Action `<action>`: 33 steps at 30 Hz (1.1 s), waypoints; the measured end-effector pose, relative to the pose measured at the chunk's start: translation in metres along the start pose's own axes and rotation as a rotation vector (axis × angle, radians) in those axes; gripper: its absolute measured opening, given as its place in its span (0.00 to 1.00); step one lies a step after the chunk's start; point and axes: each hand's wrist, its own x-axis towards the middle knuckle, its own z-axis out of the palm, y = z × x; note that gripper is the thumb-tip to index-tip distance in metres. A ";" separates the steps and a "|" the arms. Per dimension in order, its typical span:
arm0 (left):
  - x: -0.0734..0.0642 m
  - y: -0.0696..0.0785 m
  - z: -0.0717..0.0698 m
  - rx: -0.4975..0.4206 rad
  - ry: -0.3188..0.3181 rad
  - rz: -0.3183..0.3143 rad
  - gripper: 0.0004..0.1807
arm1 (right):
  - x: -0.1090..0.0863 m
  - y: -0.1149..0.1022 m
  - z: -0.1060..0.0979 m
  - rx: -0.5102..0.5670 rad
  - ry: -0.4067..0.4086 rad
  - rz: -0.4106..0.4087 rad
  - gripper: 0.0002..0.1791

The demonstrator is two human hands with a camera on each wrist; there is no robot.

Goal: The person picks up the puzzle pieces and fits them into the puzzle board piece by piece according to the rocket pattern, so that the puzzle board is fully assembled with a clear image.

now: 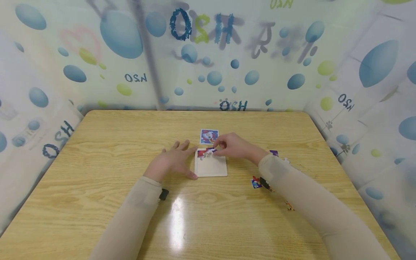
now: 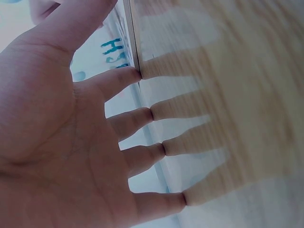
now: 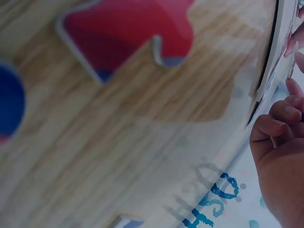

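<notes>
A pale square puzzle board (image 1: 212,168) lies on the table, with joined red and white pieces (image 1: 202,154) along its far edge. Over its far right part, my right hand (image 1: 236,147) pinches a small jigsaw piece (image 1: 212,150) between thumb and fingers, its outline partly covered by them. The right wrist view has the curled fingers of that hand (image 3: 285,147) at the board's edge. My left hand (image 1: 171,162) is spread out at the board's left side, thumb by the near corner. Its fingertips rest on the table in the left wrist view.
A picture card (image 1: 209,136) lies just beyond the board. Loose jigsaw pieces (image 1: 256,182) are scattered to the right, partly under the right forearm; a red one (image 3: 128,28) shows large in the right wrist view. A printed curtain (image 1: 208,72) stands behind the wooden table (image 1: 130,216).
</notes>
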 end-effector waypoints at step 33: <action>-0.001 0.001 0.000 -0.004 -0.003 -0.003 0.64 | 0.005 0.002 0.008 -0.035 -0.041 0.024 0.12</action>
